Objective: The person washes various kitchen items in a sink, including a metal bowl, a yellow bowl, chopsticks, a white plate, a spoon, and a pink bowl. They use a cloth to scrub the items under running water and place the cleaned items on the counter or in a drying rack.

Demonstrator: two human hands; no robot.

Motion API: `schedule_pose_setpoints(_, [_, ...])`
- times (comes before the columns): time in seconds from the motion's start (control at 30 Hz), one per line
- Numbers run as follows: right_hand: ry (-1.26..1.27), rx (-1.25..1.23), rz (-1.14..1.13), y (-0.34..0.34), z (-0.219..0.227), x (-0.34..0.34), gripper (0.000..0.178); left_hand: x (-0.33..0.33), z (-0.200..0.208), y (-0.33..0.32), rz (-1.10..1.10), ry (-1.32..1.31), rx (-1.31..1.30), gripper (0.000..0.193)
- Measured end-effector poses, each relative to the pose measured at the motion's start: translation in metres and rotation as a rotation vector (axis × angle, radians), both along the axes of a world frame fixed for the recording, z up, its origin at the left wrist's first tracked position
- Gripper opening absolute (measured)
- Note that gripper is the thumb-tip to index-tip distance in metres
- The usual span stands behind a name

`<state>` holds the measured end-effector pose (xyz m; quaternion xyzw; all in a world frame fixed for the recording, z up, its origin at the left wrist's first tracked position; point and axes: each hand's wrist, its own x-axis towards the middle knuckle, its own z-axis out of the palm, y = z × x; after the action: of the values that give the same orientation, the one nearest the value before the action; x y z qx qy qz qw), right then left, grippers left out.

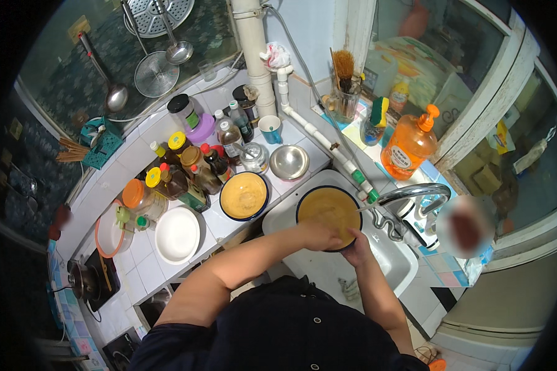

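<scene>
Over the white sink (408, 263), a yellow enamel bowl with a dark blue rim (328, 207) is held tilted towards me. My right hand (358, 248) grips its near right rim, the fingers partly hidden beneath it. Inside the bowl, against its near side, lies my left hand (320, 236) with curled fingers; whether anything is in them is hidden. The curved metal faucet (414, 190) reaches over from the right, its end close to the bowl's right rim.
A second yellow bowl (244, 193), a steel bowl (289, 162) and a white bowl (177, 235) stand on the tiled counter (213, 232), beside several sauce bottles (192, 185). Behind the sink are an orange pump bottle (410, 145), a sponge (379, 112) and a white pipe (319, 136).
</scene>
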<state>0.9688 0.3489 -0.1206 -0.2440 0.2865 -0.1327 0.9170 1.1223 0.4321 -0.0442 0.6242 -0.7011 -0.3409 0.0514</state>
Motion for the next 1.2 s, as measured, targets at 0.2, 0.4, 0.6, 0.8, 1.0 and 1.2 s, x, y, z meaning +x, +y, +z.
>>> schedule_pose_setpoints(0.2, [0.276,0.015,0.070,-0.014,0.000,-0.006,0.040,0.028,0.014,0.023,-0.148,-0.473,-0.229,0.034])
schedule_pose_setpoints(0.4, [0.631,-0.418,0.146,-0.008,0.031,-0.007,0.048,0.014,-0.058,0.038,0.019,0.076,-0.349,0.027])
schedule_pose_setpoints(0.6, [0.593,-1.883,0.118,0.039,0.024,0.014,0.052,-0.016,-0.079,0.021,0.768,1.072,0.006,0.020])
schedule_pose_setpoints(0.8, [0.452,-1.385,0.322,0.000,0.053,0.034,0.048,-0.012,-0.046,0.042,0.939,1.363,0.100,0.020])
schedule_pose_setpoints(1.0, [0.014,-0.345,0.374,-0.031,-0.003,0.018,0.047,-0.010,-0.039,0.073,1.128,1.847,-0.130,0.025])
schedule_pose_setpoints(1.2, [0.261,-0.130,0.437,-0.009,-0.057,0.032,0.043,-0.004,-0.035,0.106,1.200,0.991,-0.496,0.026])
